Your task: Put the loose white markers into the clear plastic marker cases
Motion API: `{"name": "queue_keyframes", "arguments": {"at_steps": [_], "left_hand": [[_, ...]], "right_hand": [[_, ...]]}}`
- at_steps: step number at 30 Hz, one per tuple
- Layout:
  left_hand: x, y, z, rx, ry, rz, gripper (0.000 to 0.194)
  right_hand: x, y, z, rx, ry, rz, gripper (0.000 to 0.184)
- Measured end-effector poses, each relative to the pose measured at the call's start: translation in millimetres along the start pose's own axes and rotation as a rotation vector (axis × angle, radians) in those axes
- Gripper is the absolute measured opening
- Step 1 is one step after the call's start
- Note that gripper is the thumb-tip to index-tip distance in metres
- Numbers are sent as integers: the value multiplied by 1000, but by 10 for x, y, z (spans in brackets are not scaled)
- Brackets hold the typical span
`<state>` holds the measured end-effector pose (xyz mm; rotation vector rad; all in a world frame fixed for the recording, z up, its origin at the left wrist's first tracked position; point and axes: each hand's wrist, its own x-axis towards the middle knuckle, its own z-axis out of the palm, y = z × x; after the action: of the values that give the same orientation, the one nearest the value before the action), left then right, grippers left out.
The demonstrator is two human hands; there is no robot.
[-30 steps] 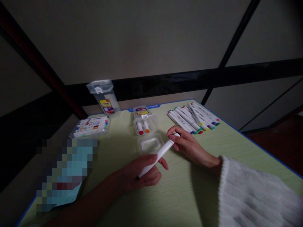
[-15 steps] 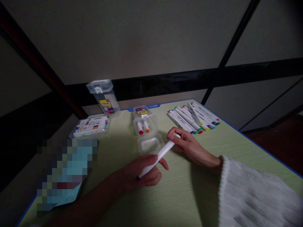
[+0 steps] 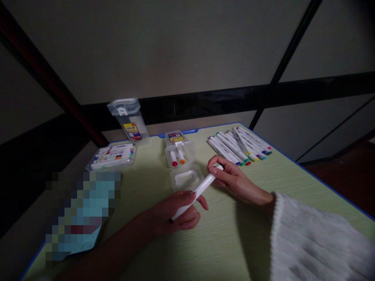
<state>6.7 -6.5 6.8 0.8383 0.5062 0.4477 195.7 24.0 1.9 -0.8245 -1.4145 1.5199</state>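
A white marker (image 3: 202, 188) with dark ends slants up to the right between my two hands. My left hand (image 3: 175, 212) is closed around its lower part, the thumb lying along the barrel. At the upper end, my right hand (image 3: 230, 175) pinches the capped tip between thumb and fingers. Just beyond lies a clear plastic marker case (image 3: 191, 150) on its side, mouth towards me, holding a red-ended marker (image 3: 174, 159) and an orange-ended marker (image 3: 181, 157). Its clear lid (image 3: 186, 177) rests flipped open on the table in front of the mouth.
Several white markers (image 3: 227, 148) with coloured ends lie in a pile at the back right. A tall clear case (image 3: 131, 121) stands at the back left, with a filled marker pack (image 3: 113, 157) before it. A pixelated blue item (image 3: 90, 207) lies on the left of the green table (image 3: 140, 249).
The right hand's fingers shift slightly at the marker's upper end, where a dark tip now shows. The left hand and the other things stay in place.
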Motion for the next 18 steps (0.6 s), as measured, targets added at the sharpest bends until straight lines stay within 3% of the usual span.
{"name": "queue_keyframes", "arguments": {"at_steps": [9,18], "left_hand": [[-2,7,5,-9,3,-4,33],[6,12,6,-31,8,-31,34]], "right_hand": [[-8,-15,-9,16,-13,-6,16],[14,-15,32,-40,80,42,30]]}}
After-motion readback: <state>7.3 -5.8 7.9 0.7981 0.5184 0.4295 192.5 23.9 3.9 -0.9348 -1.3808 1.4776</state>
